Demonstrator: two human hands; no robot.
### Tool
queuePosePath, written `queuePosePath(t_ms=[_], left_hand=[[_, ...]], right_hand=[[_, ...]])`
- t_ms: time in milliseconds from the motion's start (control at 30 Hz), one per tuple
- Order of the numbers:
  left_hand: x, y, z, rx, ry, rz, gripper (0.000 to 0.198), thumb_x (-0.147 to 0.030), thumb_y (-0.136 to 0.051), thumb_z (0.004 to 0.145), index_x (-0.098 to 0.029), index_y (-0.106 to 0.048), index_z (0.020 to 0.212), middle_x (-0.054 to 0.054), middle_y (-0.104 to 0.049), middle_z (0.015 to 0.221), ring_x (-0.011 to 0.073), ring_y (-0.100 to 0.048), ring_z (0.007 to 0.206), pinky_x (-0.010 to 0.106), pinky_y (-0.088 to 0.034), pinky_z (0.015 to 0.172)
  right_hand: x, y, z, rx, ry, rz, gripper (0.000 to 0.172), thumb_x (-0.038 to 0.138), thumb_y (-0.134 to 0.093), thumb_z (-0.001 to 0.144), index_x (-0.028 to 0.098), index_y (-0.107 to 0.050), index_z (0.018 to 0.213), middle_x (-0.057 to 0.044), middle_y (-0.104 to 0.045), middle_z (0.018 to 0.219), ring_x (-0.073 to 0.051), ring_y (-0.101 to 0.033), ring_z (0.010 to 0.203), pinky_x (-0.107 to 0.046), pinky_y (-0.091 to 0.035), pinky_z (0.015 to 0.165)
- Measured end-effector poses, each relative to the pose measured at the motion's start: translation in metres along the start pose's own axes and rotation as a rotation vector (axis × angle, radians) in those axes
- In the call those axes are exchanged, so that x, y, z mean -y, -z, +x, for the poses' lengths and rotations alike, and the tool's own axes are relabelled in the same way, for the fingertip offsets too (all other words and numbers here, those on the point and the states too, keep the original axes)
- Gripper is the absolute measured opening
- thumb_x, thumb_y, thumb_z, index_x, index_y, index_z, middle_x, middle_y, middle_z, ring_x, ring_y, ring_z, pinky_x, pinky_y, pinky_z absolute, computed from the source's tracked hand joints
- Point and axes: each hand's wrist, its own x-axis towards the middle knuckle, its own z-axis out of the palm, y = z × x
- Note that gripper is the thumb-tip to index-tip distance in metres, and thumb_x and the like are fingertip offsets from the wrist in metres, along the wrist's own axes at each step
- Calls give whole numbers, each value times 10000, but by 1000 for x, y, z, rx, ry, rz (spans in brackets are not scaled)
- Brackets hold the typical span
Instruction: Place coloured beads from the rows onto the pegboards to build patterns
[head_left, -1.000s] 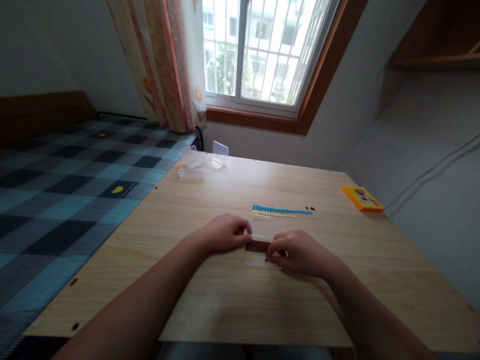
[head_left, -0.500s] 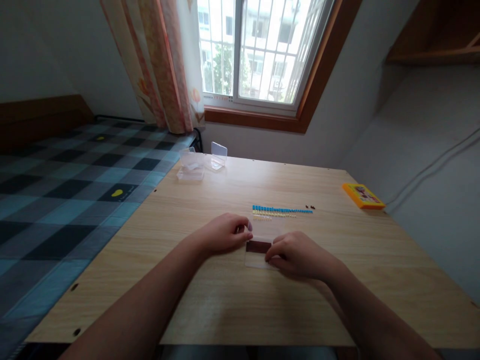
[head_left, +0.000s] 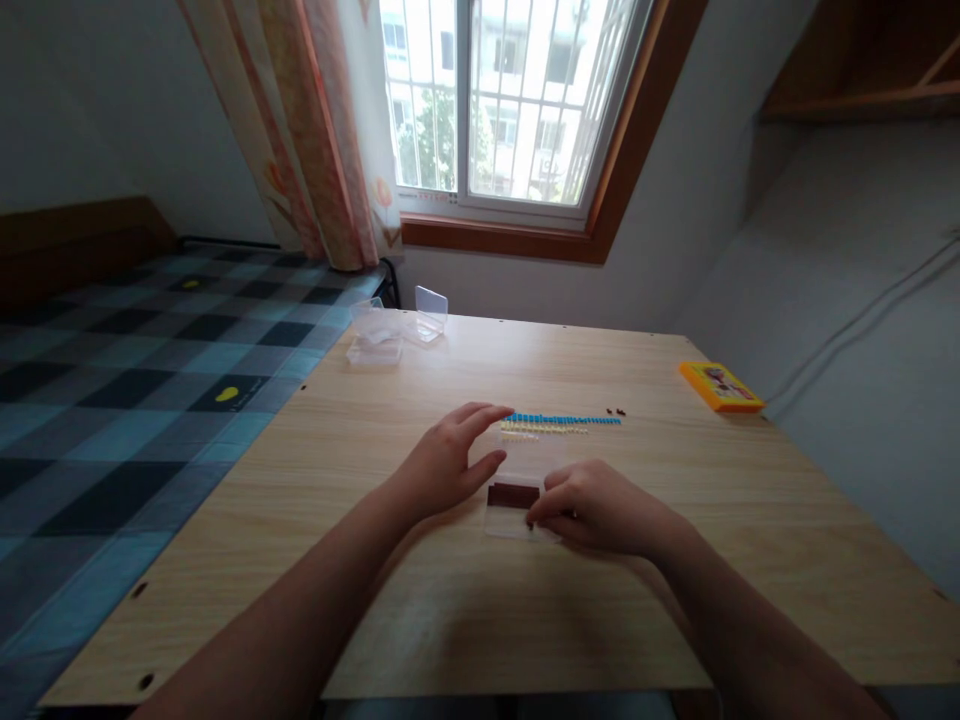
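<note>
In front of me lies a clear plastic box (head_left: 504,524) with its see-through lid (head_left: 529,462) opened away from me. A dark reddish-brown block of pieces (head_left: 513,494) fills its rear part. My right hand (head_left: 596,508) is at the box's right side, thumb and finger pinched over a small dark piece (head_left: 530,526). That piece is mostly covered by the fingertips. My left hand (head_left: 456,455) hovers by the lid's left edge, thumb and fingers apart and nothing between them. Its fingertips reach the left end of a row of small blue pieces (head_left: 562,419).
Rows of small pale yellow pieces (head_left: 544,428) lie just below the blue row. A few tiny brown pieces (head_left: 620,412) sit to its right. Open clear boxes (head_left: 375,350) stand at the table's far left, and an orange-yellow case (head_left: 721,388) at the right edge.
My left hand has let go of the lid's left edge and its fingers have spread. A small dark piece now shows beneath my right fingertips. The view has shifted slightly.
</note>
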Motion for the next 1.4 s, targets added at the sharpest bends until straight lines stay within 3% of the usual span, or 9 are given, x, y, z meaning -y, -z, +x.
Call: queuePosePath(t_ms=[133, 500, 767, 1133, 1400], left_hand=[[-1, -7, -2, 55, 17, -30, 554, -187, -624, 902, -276, -522, 1439, 75, -623, 1372, 223, -620, 1213, 410, -493, 1079], [4, -26, -3, 49, 170, -22, 580, -73, -536, 859, -265, -575, 1405, 0, -702, 993, 135, -645, 798, 290, -535, 832], [2, -25, -2, 69, 155, -22, 494, -76, -537, 889, -267, -647, 1331, 22, -703, 1039, 146, -645, 852, 288, -536, 857], [5, -25, -3, 66, 132, -47, 488, -95, -541, 912, -266, -635, 1359, 29, -701, 1042, 146, -646, 839, 302, -541, 880], [2, -22, -2, 73, 133, -42, 485, -68, -527, 906, -234, -650, 1345, 27, -698, 1036, 154, -648, 852, 296, -532, 874]], right_hand=[[1, -4, 3, 24, -5, -17, 278, 112, -617, 892, 271, -831, 969, -4, -791, 880, -134, -673, 729, -250, -418, 691], [2, 0, 2, 18, -97, -86, 227, 116, -623, 876, 238, -813, 852, -7, -762, 810, -130, -635, 683, -255, -384, 665], [2, 1, -1, 13, -175, -185, 215, 116, -633, 874, 236, -807, 831, -14, -767, 808, -142, -639, 691, -267, -352, 650], [5, 11, -10, 17, -98, -133, 227, 154, -610, 904, 254, -814, 902, -7, -749, 807, -124, -614, 665, -260, -347, 640], [2, 8, -6, 8, -152, -163, 231, 147, -601, 902, 241, -811, 883, -15, -761, 820, -140, -631, 689, -272, -350, 647]])
